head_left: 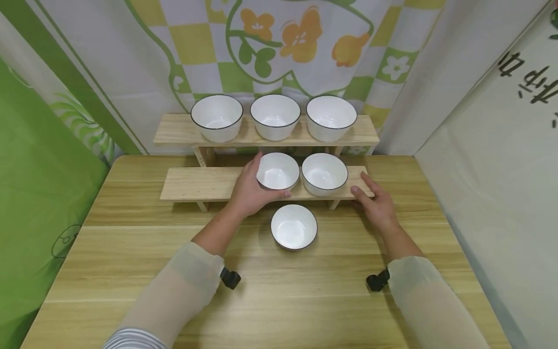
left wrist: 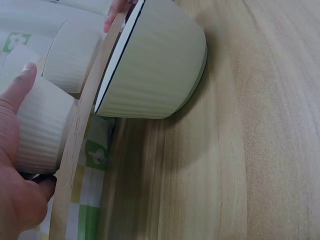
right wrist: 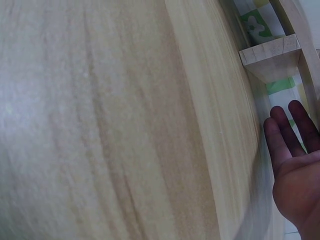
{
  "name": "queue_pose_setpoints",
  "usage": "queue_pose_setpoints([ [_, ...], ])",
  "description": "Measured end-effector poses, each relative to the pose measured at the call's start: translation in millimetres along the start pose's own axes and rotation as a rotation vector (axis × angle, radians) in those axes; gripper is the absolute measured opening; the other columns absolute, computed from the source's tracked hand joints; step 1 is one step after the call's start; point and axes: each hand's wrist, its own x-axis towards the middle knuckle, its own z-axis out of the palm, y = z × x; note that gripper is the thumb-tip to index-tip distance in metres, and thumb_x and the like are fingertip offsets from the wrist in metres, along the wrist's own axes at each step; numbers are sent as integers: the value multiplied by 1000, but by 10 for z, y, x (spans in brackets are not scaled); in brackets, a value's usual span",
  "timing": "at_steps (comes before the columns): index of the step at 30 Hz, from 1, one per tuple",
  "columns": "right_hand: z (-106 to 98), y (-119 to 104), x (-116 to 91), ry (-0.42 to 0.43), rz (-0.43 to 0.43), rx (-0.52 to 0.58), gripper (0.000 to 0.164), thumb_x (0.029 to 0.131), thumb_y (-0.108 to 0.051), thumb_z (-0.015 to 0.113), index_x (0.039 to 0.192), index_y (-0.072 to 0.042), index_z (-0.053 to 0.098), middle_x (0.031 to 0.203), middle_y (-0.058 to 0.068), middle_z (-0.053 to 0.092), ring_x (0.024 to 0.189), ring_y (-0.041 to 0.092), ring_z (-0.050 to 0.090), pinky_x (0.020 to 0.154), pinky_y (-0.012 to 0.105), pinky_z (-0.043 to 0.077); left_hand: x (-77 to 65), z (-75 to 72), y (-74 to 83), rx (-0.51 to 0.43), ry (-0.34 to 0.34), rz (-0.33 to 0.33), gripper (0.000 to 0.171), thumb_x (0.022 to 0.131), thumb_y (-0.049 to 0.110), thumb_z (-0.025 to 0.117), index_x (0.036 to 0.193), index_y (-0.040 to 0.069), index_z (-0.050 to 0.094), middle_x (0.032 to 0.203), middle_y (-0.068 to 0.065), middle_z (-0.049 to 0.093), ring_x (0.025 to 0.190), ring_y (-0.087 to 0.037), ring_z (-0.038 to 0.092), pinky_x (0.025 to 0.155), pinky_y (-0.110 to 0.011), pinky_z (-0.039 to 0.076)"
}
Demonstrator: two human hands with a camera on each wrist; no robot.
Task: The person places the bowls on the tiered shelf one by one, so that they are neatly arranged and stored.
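Note:
On the lower wooden shelf, my left hand (head_left: 250, 189) holds a white, dark-rimmed bowl (head_left: 278, 170), its thumb along the front and the fingers around the left side. A second bowl (head_left: 324, 173) stands just to the right of it. My right hand (head_left: 378, 203) is at the right end of the lower shelf (head_left: 200, 184), holding no bowl. Three of its straight fingers (right wrist: 280, 140) show beneath the board in the right wrist view. One more bowl (head_left: 294, 227) sits on the table in front of the shelf; its ribbed side fills part of the left wrist view.
Three matching bowls stand in a row on the upper shelf (head_left: 174, 130), among them a left bowl (head_left: 217, 118). Shelf legs (head_left: 202, 206) rest on the wooden table (head_left: 283, 300). A patterned curtain (head_left: 196, 46) hangs behind, with a pale wall (head_left: 488, 131) at the right.

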Motion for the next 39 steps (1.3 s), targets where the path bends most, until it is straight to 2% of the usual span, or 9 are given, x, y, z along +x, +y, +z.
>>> queue_pose_setpoints([
  [3, -19, 88, 62, 9, 10, -9, 73, 102, -35, 69, 163, -22, 32, 171, 14, 19, 147, 37, 37, 91, 11, 51, -26, -8, -5, -21, -2, 0, 135, 67, 60, 94, 168, 21, 14, 167, -14, 28, 151, -35, 30, 121, -54, 32],
  [8, -36, 219, 132, 26, -1, -46, 74, 100, -42, 69, 163, -29, 33, 170, 11, 21, 146, 35, 39, 95, 13, 50, -71, -33, -8, -47, 1, 3, 134, 67, 59, 94, 168, 23, 14, 167, -12, 29, 152, -32, 30, 122, -51, 31],
  [15, -54, 231, 139, 30, 8, -92, 75, 100, -47, 68, 163, -30, 32, 170, 11, 22, 145, 33, 40, 93, 7, 47, -167, -63, -58, -61, 24, 22, 133, 67, 50, 97, 167, 17, 17, 168, -11, 26, 154, -27, 25, 125, -47, 28],
  [18, -54, 234, 142, 19, 8, -56, 74, 101, -43, 68, 164, -28, 31, 170, 14, 21, 143, 36, 42, 93, 10, 50, -234, -88, -98, -71, 61, 37, 128, 66, 48, 98, 165, 14, 25, 165, -10, 32, 151, -27, 32, 123, -45, 32],
  [22, -43, 226, 131, 22, -2, -41, 74, 100, -42, 69, 163, -28, 32, 170, 13, 21, 143, 36, 44, 92, 11, 50, -338, -125, -168, -133, 100, 57, 118, 67, 41, 100, 161, 11, 35, 157, -10, 39, 142, -27, 44, 118, -37, 41],
  [26, -24, 209, 105, 37, -15, -62, 74, 100, -45, 69, 163, -29, 34, 169, 14, 25, 141, 34, 46, 91, 9, 50, -445, -172, -243, -168, 116, 80, 107, 68, 36, 100, 155, 10, 43, 150, -7, 44, 137, -27, 49, 115, -35, 45],
  [34, 14, 200, 92, 18, -16, 25, 73, 101, -40, 69, 163, -28, 33, 168, 18, 23, 137, 39, 49, 97, 23, 54, -633, -232, -363, -131, 115, 120, 90, 68, 35, 100, 141, 9, 55, 134, -5, 54, 117, -25, 55, 106, -40, 49],
  [39, 16, 163, 82, 12, -5, 43, 73, 102, -35, 68, 164, -26, 30, 169, 19, 21, 139, 40, 46, 102, 33, 52, -708, -199, -410, -157, 90, 156, 77, 69, 24, 100, 132, 5, 61, 126, -8, 58, 111, -30, 57, 98, -41, 53],
])
